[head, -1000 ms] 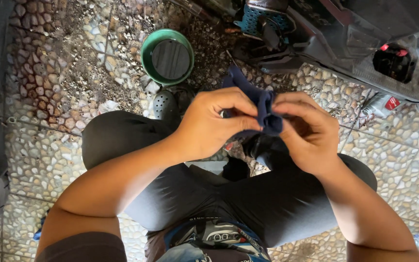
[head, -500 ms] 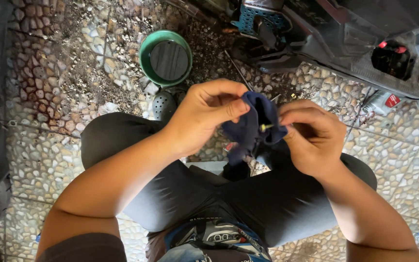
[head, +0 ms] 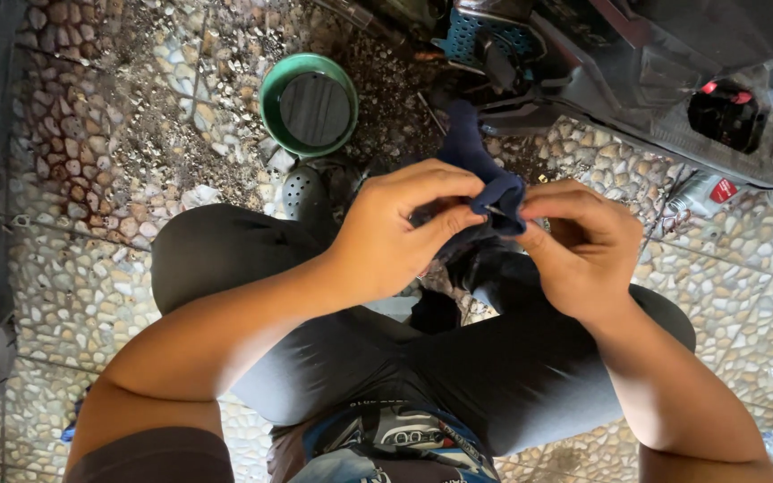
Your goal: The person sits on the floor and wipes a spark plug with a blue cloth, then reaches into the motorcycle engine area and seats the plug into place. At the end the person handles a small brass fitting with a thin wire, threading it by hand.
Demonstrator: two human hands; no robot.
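Observation:
I look down at my two hands above my lap, over dark trousers. My left hand (head: 404, 228) and my right hand (head: 583, 246) both pinch a dark blue cloth (head: 485, 174), which is bunched between the fingertips. A thin metal piece shows at the cloth's edge between the two hands; what it is I cannot tell. The cloth's upper end sticks up away from me, toward the machine parts beyond.
A green round bowl (head: 308, 103) sits on the pebble-tiled floor (head: 91, 179) ahead left. A grey perforated shoe (head: 304, 192) lies by my knee. Dark vehicle bodywork with a red part (head: 726, 98) fills the upper right. A blue mesh part (head: 485, 36) lies at the top.
The cloth was spread open between my hands half a second ago with a small yellowish bit showing. Now it is bunched up again and both hands pinch it closer together.

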